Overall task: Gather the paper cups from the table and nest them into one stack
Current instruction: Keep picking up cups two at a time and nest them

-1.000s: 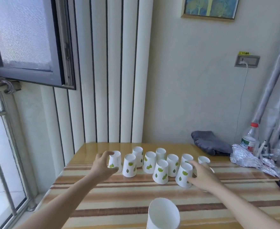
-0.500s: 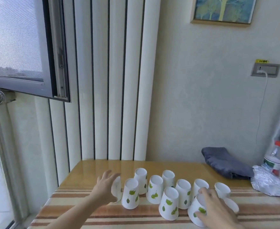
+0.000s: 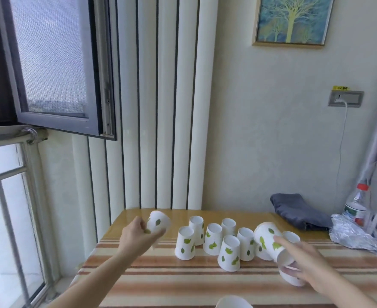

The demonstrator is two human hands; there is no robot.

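Observation:
Several white paper cups with green leaf prints [image 3: 228,252] stand upside down in a cluster on the striped table [image 3: 183,283]. My left hand [image 3: 136,237] holds one cup [image 3: 158,223] lifted and tilted at the cluster's left end. My right hand [image 3: 303,263] grips another cup [image 3: 269,240], tipped on its side above the table at the right end. A further cup [image 3: 290,277] shows beneath my right palm; whether the hand grips it is unclear. The rim of one more cup [image 3: 233,302] shows at the bottom edge.
A folded grey cloth [image 3: 298,213] lies at the table's back right. Crumpled foil [image 3: 358,234] and a plastic bottle [image 3: 357,206] sit at the far right. An open window sash [image 3: 56,63] juts out at the upper left. The wall stands behind the table.
Both hands have lifted their cups off the table: the left cup rose and tilted, the right cup tipped onto its side. The camera view has shifted upward.

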